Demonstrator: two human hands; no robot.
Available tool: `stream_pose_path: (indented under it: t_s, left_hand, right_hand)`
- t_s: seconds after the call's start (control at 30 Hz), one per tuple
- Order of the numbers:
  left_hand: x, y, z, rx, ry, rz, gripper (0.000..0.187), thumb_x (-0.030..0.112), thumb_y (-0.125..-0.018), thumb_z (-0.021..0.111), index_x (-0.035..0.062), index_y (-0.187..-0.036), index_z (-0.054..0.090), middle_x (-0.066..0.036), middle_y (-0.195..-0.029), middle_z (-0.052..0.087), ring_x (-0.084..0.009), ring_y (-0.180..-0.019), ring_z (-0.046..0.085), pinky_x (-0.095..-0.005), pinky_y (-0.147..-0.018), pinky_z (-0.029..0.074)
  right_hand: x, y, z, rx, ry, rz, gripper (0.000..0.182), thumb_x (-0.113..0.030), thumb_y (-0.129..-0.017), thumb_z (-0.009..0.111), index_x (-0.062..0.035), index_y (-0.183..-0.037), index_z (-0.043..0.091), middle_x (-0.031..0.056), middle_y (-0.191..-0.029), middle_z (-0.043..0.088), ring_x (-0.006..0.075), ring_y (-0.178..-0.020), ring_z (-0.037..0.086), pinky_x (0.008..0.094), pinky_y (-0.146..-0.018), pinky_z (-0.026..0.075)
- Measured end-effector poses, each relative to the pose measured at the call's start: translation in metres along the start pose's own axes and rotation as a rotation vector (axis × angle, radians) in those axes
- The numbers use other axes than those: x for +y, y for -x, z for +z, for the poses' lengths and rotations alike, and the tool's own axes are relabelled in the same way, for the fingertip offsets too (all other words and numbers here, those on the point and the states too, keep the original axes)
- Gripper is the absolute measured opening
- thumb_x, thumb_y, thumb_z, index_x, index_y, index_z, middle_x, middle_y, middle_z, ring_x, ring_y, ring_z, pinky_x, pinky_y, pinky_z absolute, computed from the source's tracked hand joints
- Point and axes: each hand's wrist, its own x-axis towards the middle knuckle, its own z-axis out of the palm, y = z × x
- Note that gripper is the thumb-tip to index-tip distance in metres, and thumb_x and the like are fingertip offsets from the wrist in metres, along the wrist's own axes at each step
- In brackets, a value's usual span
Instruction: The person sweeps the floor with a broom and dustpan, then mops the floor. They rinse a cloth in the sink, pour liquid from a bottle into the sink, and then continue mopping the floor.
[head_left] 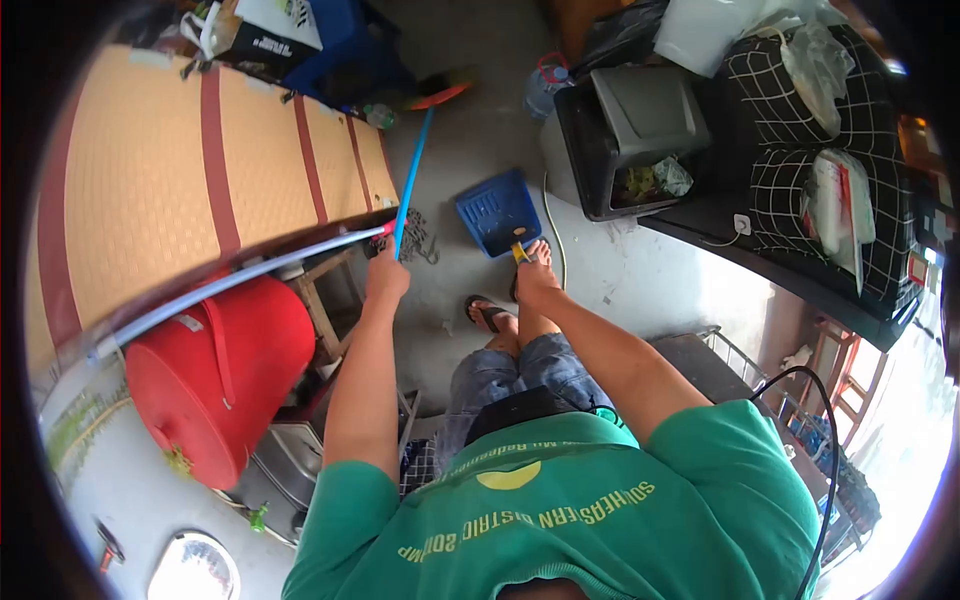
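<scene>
My left hand (386, 277) is closed round the blue handle of a broom (411, 178), whose orange head with dark bristles (440, 96) rests on the floor farther off. A long pale pole with a pink end (290, 257) runs leftward from beside that hand; whether the hand touches it I cannot tell. My right hand (538, 277) grips the yellow-topped handle of a blue dustpan (499, 212). The pan lies near my sandalled feet, with a small light-coloured bit in it.
A patterned mattress (265, 150) and a red drum (235, 370) line the left. At the upper right are a dark bin (650, 115), a water bottle (546, 92) and a black couch (780, 110). A cable (563, 235) lies beside the dustpan.
</scene>
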Motion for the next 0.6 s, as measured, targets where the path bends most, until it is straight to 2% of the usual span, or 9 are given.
stream_pose_path:
  t_s: [0.07, 0.2, 0.23, 0.3, 0.37, 0.4, 0.47, 0.53, 0.6]
  left_hand:
    - [-0.006, 0.012, 0.022, -0.087, -0.038, -0.103, 0.058, 0.008, -0.087, 0.048, 0.0125, -0.144, 0.04, -0.026, -0.103, 0.065, -0.0438, -0.094, 0.064, -0.0515, -0.081, 0.051]
    - [-0.044, 0.13, 0.049, -0.198, -0.128, -0.078, 0.059, 0.01, -0.088, 0.05, 0.0084, -0.145, 0.036, -0.026, -0.101, 0.064, -0.0437, -0.095, 0.064, -0.0519, -0.083, 0.051]
    - [-0.057, 0.164, 0.051, -0.237, -0.119, -0.062, 0.06, 0.009, -0.087, 0.051, 0.0081, -0.145, 0.036, -0.026, -0.101, 0.065, -0.0444, -0.094, 0.064, -0.0525, -0.084, 0.051]
    - [-0.082, 0.224, 0.041, -0.303, -0.058, -0.043, 0.065, 0.007, -0.082, 0.054, 0.0097, -0.144, 0.037, -0.028, -0.101, 0.065, -0.0455, -0.092, 0.064, -0.0521, -0.085, 0.051]
    - [-0.098, 0.263, 0.016, -0.436, -0.08, -0.034, 0.055, 0.005, -0.076, 0.056, 0.0067, -0.132, 0.052, -0.028, -0.1, 0.065, -0.044, -0.093, 0.064, -0.0499, -0.084, 0.051]
    - [-0.108, 0.276, 0.003, -0.449, 0.025, -0.065, 0.047, 0.005, -0.074, 0.057, 0.0042, -0.122, 0.058, -0.027, -0.097, 0.065, -0.0433, -0.092, 0.064, -0.0489, -0.083, 0.051]
    - [-0.125, 0.295, -0.025, -0.469, 0.131, -0.084, 0.039, 0.005, -0.072, 0.058, 0.0018, -0.111, 0.063, -0.026, -0.094, 0.066, -0.0425, -0.092, 0.064, -0.0478, -0.081, 0.051]
    - [-0.139, 0.306, -0.046, -0.277, 0.146, 0.029, 0.029, 0.005, -0.072, 0.058, 0.0003, -0.1, 0.066, -0.026, -0.085, 0.065, -0.0425, -0.085, 0.064, -0.0473, -0.076, 0.05]
    - [-0.155, 0.306, -0.048, -0.291, 0.149, 0.047, 0.03, 0.005, -0.073, 0.058, 0.0008, -0.102, 0.066, -0.026, -0.082, 0.064, -0.0431, -0.081, 0.063, -0.0473, -0.072, 0.05]
  right_hand:
    - [-0.003, 0.006, 0.007, 0.015, 0.013, -0.012, 0.03, -0.01, -0.076, 0.064, 0.0062, -0.101, 0.067, 0.0309, -0.105, 0.064, 0.0445, -0.106, 0.062, 0.0479, -0.104, 0.042]
    - [-0.007, 0.003, 0.03, 0.034, 0.187, -0.104, 0.027, -0.009, -0.076, 0.062, 0.0049, -0.099, 0.068, 0.0284, -0.096, 0.067, 0.0444, -0.103, 0.063, 0.0486, -0.103, 0.042]
    - [-0.021, 0.017, 0.013, -0.037, 0.168, -0.072, 0.038, -0.009, -0.08, 0.059, 0.0096, -0.114, 0.062, 0.0324, -0.114, 0.062, 0.0453, -0.116, 0.056, 0.0492, -0.106, 0.038]
    - [-0.034, 0.033, 0.008, 0.027, 0.149, -0.028, 0.045, -0.01, -0.083, 0.056, 0.0126, -0.122, 0.053, 0.0342, -0.124, 0.054, 0.046, -0.123, 0.049, 0.0492, -0.108, 0.036]
    - [-0.033, 0.037, 0.01, 0.025, 0.075, 0.041, 0.066, -0.012, -0.088, 0.051, 0.0199, -0.139, 0.025, 0.0364, -0.145, 0.032, 0.0473, -0.137, 0.033, 0.0484, -0.113, 0.029]
    - [-0.026, 0.033, 0.025, 0.031, 0.072, 0.049, 0.066, -0.012, -0.088, 0.051, 0.0199, -0.139, 0.025, 0.0364, -0.145, 0.032, 0.0473, -0.137, 0.033, 0.0484, -0.113, 0.029]
    - [-0.01, 0.027, 0.055, 0.374, 0.323, -0.049, 0.024, -0.009, -0.086, 0.053, 0.0004, -0.1, 0.069, 0.0219, -0.104, 0.069, 0.0357, -0.101, 0.068, 0.0433, -0.085, 0.056]
    - [-0.002, 0.036, 0.063, 0.295, 0.329, -0.075, 0.024, -0.009, -0.085, 0.054, 0.0007, -0.1, 0.069, 0.0215, -0.104, 0.069, 0.0356, -0.1, 0.068, 0.0434, -0.086, 0.055]
    - [0.007, 0.051, 0.064, 0.213, 0.332, -0.091, 0.024, -0.01, -0.085, 0.054, 0.001, -0.1, 0.069, 0.0211, -0.104, 0.069, 0.0355, -0.1, 0.068, 0.0436, -0.087, 0.055]
